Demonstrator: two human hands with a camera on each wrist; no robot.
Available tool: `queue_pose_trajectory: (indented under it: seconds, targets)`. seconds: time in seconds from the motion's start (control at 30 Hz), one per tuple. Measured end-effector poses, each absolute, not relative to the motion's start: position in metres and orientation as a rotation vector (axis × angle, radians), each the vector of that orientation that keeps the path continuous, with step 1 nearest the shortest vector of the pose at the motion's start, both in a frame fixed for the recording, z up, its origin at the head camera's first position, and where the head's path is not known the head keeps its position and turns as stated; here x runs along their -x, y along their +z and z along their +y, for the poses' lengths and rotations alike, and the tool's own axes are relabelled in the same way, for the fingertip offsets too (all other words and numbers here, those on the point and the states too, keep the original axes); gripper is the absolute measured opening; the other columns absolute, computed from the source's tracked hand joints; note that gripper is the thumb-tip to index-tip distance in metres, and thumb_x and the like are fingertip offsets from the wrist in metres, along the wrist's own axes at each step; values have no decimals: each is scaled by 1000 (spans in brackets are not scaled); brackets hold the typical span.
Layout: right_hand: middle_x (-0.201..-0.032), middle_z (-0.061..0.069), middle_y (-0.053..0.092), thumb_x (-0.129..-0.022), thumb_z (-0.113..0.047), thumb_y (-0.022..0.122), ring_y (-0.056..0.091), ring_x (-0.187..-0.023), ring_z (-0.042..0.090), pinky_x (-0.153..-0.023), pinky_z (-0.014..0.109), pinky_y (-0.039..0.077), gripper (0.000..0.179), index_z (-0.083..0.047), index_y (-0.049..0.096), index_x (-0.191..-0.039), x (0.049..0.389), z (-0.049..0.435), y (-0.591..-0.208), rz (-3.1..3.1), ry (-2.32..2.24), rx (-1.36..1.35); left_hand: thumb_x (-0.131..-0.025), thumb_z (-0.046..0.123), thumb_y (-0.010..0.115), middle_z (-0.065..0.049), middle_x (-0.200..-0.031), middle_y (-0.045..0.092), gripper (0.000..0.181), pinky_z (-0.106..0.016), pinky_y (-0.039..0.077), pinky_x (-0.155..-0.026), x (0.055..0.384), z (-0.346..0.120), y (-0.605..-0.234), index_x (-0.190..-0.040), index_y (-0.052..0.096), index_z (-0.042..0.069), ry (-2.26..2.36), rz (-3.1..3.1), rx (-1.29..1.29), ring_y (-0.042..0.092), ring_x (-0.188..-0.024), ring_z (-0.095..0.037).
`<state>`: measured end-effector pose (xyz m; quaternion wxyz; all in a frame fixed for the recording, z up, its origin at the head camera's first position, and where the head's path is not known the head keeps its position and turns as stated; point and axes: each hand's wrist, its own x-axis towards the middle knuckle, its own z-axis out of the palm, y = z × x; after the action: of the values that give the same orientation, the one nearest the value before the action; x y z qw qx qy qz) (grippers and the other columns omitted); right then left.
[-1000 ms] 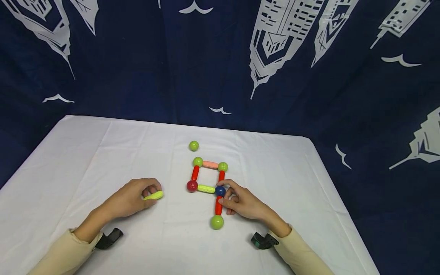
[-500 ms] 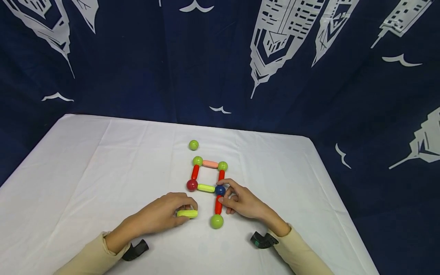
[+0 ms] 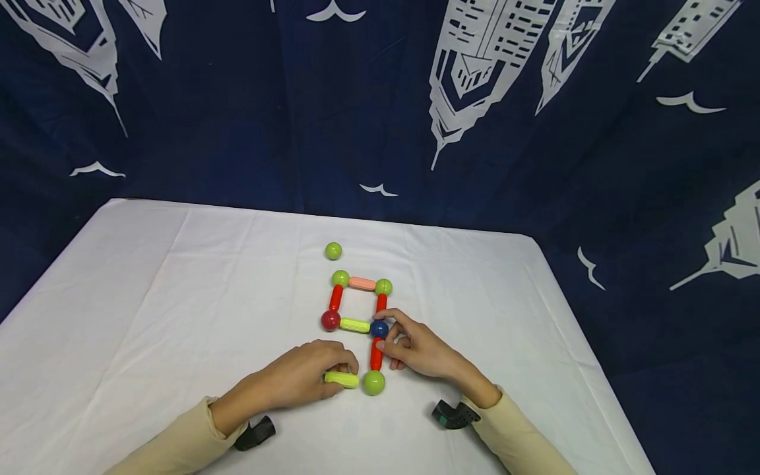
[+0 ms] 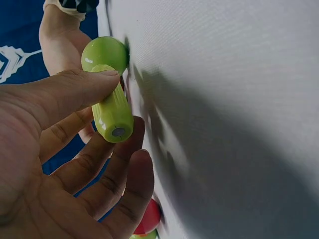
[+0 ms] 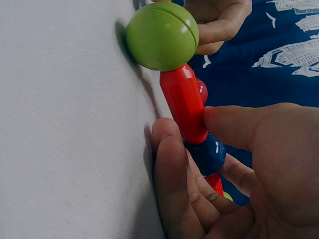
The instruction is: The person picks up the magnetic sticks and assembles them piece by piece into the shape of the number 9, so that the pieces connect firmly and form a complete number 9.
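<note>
My left hand (image 3: 305, 375) pinches a yellow-green ridged magnetic rod (image 3: 342, 379) between thumb and fingers. In the head view the rod's far end is right at a green ball (image 3: 373, 382), and the left wrist view shows its near end with a grey metal tip. That ball ends a red rod (image 5: 184, 102) running to a blue ball (image 3: 379, 329). My right hand (image 3: 418, 348) holds the frame at the blue ball, index finger by its far side and thumb against the red rod. The blue ball joins a square of rods with a red ball (image 3: 330, 320) at its left corner.
Two green balls (image 3: 340, 278) with a pink rod (image 3: 362, 284) between them form the square's far side. A loose green ball (image 3: 334, 251) lies beyond it on the white tablecloth (image 3: 178, 297). A dark blue printed curtain (image 3: 237, 119) hangs behind the table.
My left hand has moved right and toward the near side with the yellow-green rod, bringing it up to the nearest green ball. The right hand has stayed at the blue ball.
</note>
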<state>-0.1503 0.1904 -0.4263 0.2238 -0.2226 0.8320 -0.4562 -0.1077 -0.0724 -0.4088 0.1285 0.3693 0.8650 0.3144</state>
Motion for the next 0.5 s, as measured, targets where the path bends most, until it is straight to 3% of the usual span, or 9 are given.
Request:
queue_pose_trajectory:
  seconds: [0.3, 0.5]
  targets:
    - [-91, 9, 60, -102, -19, 60, 66, -63, 16, -58, 28, 56, 43, -15, 44, -141, 150, 188, -426, 2301, -1265, 610, -86, 10, 77, 14, -88, 56, 23, -21, 44, -73, 109, -69, -411, -105, 70, 21, 906, 2504, -1078, 50, -82, -2]
    - [-81, 10, 60, -105, -15, 53, 64, -53, 15, -50, 30, 55, 33, -13, 47, -137, 152, 186, -428, 2368, -1269, 670, -88, 12, 76, 14, -88, 56, 20, -20, 45, -73, 109, -65, -414, -105, 70, 20, 897, 2512, -1084, 51, -81, -2]
